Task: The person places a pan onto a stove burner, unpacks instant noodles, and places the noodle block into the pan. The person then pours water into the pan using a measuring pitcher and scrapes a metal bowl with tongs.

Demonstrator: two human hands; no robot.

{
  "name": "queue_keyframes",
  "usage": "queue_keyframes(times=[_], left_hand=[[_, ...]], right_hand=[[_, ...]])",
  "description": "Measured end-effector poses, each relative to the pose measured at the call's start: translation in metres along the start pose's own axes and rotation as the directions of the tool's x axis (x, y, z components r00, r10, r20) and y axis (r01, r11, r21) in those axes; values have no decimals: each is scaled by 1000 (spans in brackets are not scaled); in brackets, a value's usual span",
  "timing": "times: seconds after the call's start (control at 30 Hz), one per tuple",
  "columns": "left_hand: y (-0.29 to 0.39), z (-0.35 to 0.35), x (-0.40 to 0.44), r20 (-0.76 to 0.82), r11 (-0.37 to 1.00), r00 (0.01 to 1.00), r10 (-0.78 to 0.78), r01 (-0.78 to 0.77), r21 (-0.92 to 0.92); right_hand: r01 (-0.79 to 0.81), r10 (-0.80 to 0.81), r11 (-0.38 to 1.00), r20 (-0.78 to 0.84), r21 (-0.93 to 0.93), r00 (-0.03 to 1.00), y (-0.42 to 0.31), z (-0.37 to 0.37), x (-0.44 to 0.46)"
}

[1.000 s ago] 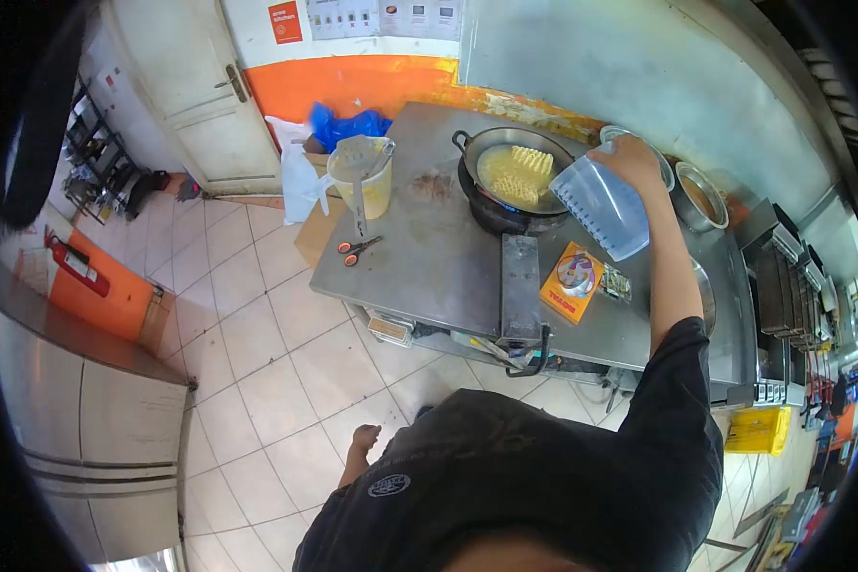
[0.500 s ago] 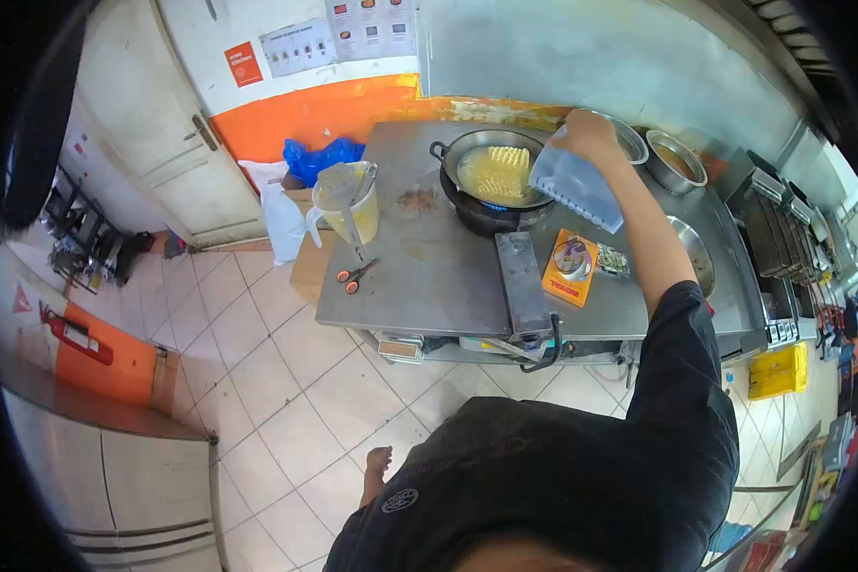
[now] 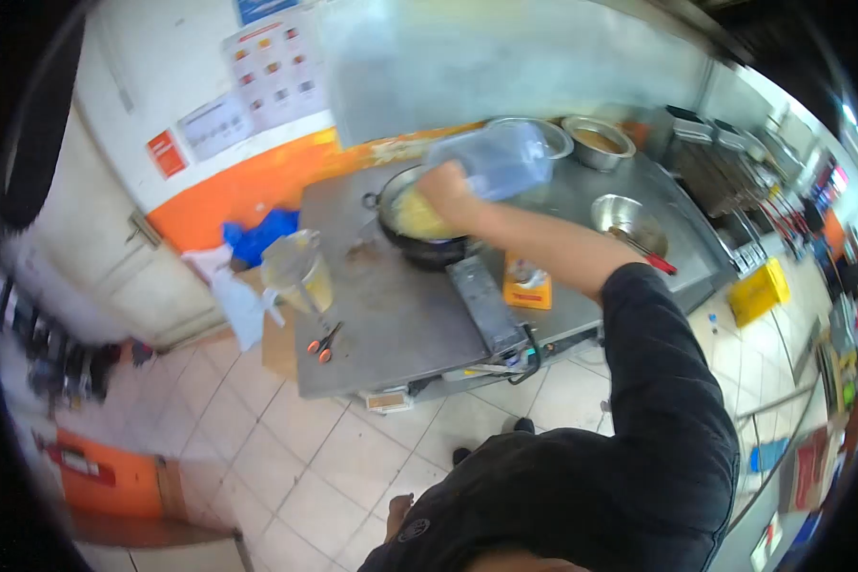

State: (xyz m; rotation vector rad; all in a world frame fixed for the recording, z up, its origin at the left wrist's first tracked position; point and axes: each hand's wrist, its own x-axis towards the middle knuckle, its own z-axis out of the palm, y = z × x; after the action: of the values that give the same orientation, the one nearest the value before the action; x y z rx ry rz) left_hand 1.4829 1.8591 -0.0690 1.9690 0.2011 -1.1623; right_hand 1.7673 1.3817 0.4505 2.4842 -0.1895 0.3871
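My right hand (image 3: pixel 443 188) grips a clear plastic container (image 3: pixel 505 160), tipped on its side above the back of the steel table. The hand covers part of a wok (image 3: pixel 391 212) sitting on a dark burner; pale yellow noodles (image 3: pixel 419 217) lie in it. Low beside my body hangs my left hand (image 3: pixel 398 510), small in view, its fingers loosely curled with nothing visible in them. An orange packet (image 3: pixel 527 286) lies on the table under my right forearm, partly hidden.
Scissors (image 3: pixel 324 343) and a plastic jug (image 3: pixel 297 272) are at the table's left side. Steel bowls (image 3: pixel 598 143) stand along the back. A steel bowl (image 3: pixel 629 214) with a red-handled utensil (image 3: pixel 660 263) is at the right. A metal box (image 3: pixel 486 305) runs to the front edge.
My right hand has swung the container away from the wok's right side, and the hand is now in front of the wok. The camera view has turned. My left hand stays low.
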Motion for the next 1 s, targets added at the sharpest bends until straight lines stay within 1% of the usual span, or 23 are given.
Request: queue_keyframes(times=[0.03, 0.07, 0.1, 0.13, 0.17, 0.2, 0.23, 0.3, 0.37, 0.47, 0.5, 0.57, 0.6, 0.63, 0.67, 0.7, 0.73, 0.77, 0.8, 0.83, 0.87, 0.93, 1.0], left_hand=[[9, -2, 5, 27, 998, 999, 23, -25, 54], [22, -3, 12, 49, 994, 998, 41, -46, 102], [38, -6, 24, 78, 984, 995, 65, -77, 158], [58, -8, 39, 102, 971, 991, 85, -106, 216], [86, -6, 55, 128, 954, 986, 105, -136, 266], [113, -3, 70, 153, 933, 980, 129, -172, 315], [141, 2, 82, 178, 911, 972, 151, -206, 357], [188, 18, 97, 218, 868, 958, 187, -265, 421], [228, 37, 108, 254, 823, 940, 226, -324, 467], [275, 70, 113, 310, 759, 914, 263, -394, 519], [286, 81, 113, 330, 736, 904, 271, -415, 535], [304, 105, 110, 365, 695, 890, 273, -445, 564], [311, 120, 107, 385, 674, 883, 268, -457, 580], [315, 138, 103, 406, 650, 875, 263, -472, 596], [319, 156, 98, 428, 624, 869, 248, -481, 616], [319, 176, 94, 453, 598, 861, 231, -493, 632], [318, 198, 90, 474, 572, 853, 218, -505, 646], [315, 220, 83, 498, 547, 844, 198, -517, 658], [310, 247, 76, 530, 522, 829, 177, -536, 664], [305, 274, 68, 552, 499, 818, 160, -549, 670], [299, 303, 57, 581, 477, 803, 133, -566, 673], [290, 364, 30, 619, 446, 782, 77, -582, 680], [278, 422, 1, 672, 420, 740, 33, -620, 663]], right_hand=[[183, -177, 983, 138, -31, 975, -5, -14, -9], [17, -16, 996, 7, -91, 1000, -37, 71, 15], [-11, 12, 1000, -203, 2, 979, -65, 75, 22], [-2, -82, 954, -268, -299, 960, -36, 20, -24], [-160, 150, 987, -313, -5, 938, -38, 43, -11], [-173, 176, 984, -162, 33, 971, -23, 29, -16], [-132, 151, 977, -105, 170, 983, -10, 68, -2], [-342, 462, 844, -239, 412, 854, 44, 18, -60], [-391, 490, 790, -106, 472, 865, 83, 29, -89], [-580, 660, 393, 220, 714, 718, 164, -27, -215], [-604, 693, 278, 279, 747, 665, 182, -11, -250], [-651, 719, 118, 388, 750, 577, 215, -8, -350], [-712, 737, 99, 430, 695, 522, 230, 9, -403], [-549, 689, -302, 576, 780, 440, 234, -19, -464], [-501, 711, -420, 617, 757, 336, 242, -6, -525], [-544, 707, -443, 651, 713, 278, 248, -23, -587], [-516, 775, -478, 617, 711, 132, 246, -25, -651], [-597, 836, -445, 549, 667, -10, 242, -42, -710], [-581, 899, -405, 424, 706, -110, 233, -58, -767], [-761, 924, -383, 229, 523, -307, 221, -40, -838], [-691, 904, -400, 136, 602, -405, 211, -86, -863], [-624, 779, -444, -66, 643, -623, 198, -89, -956], [-652, 688, -471, -215, 594, -693, 204, -93, -1036]])
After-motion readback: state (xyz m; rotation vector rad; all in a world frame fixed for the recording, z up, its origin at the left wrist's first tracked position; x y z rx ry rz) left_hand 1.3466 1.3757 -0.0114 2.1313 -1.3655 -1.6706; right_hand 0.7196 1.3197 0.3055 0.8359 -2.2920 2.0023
